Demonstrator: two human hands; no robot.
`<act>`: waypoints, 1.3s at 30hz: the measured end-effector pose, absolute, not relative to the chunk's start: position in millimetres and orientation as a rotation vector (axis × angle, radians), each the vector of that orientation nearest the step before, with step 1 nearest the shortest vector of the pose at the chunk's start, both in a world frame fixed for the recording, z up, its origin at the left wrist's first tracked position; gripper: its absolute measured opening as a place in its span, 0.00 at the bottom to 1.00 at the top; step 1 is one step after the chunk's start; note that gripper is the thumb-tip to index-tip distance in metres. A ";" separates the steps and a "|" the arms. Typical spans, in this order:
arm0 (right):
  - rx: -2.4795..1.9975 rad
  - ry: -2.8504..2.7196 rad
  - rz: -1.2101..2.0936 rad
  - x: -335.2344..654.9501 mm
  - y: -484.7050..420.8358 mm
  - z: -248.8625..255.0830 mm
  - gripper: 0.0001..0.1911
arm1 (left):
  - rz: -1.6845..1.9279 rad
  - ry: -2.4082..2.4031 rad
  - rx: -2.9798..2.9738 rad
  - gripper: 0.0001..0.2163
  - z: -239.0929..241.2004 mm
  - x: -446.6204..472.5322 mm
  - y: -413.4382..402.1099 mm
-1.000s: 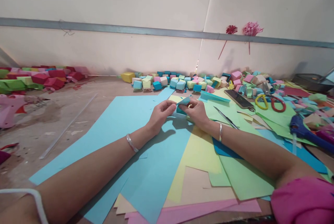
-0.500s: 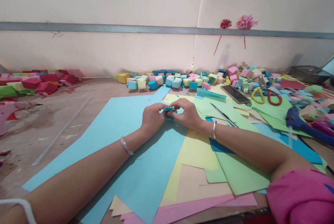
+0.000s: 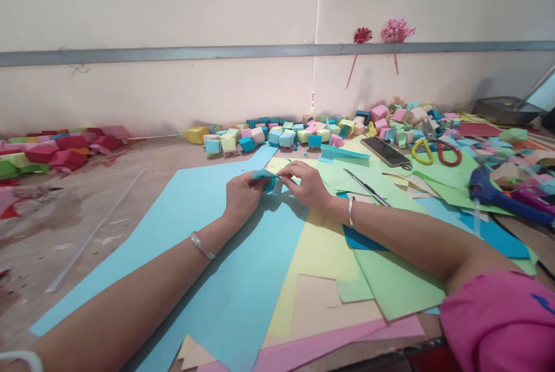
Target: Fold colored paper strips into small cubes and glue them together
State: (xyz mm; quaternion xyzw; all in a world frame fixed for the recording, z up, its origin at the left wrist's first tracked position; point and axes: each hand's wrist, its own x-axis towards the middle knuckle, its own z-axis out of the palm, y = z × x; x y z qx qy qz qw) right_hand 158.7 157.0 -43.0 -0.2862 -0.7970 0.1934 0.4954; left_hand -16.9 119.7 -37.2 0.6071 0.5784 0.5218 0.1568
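Note:
A small folded piece of blue paper (image 3: 269,180) is held up between my hands, above a large light-blue sheet (image 3: 191,198). My left hand (image 3: 244,197) is closed around its left part, thumb and fingers pinching it. At its right edge, the thumb and index finger of my right hand (image 3: 306,186) pinch a corner. My fingers hide part of the paper, so its full shape cannot be made out. Yellow paper (image 3: 332,245) and green sheets (image 3: 399,288) lie beneath my right forearm.
Small paper boxes (image 3: 286,138) line the wall, with red ones (image 3: 67,158) at left. On the right are a phone (image 3: 385,152), a pen (image 3: 366,187), scissors (image 3: 448,152) and a blue glue gun (image 3: 489,190). A clear glue stick (image 3: 95,230) lies left; a pink glue gun (image 3: 6,201) is at the edge.
My left hand has shifted slightly left, and more of the blue paper shows between my hands. My right fingers have moved to its right corner. The camera view has turned slightly.

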 end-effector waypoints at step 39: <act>-0.789 -2.039 0.366 156.7 153.1 -42.5 0.03 | 1.404 1.576 1.802 0.05 -32.6 -9.4 113.6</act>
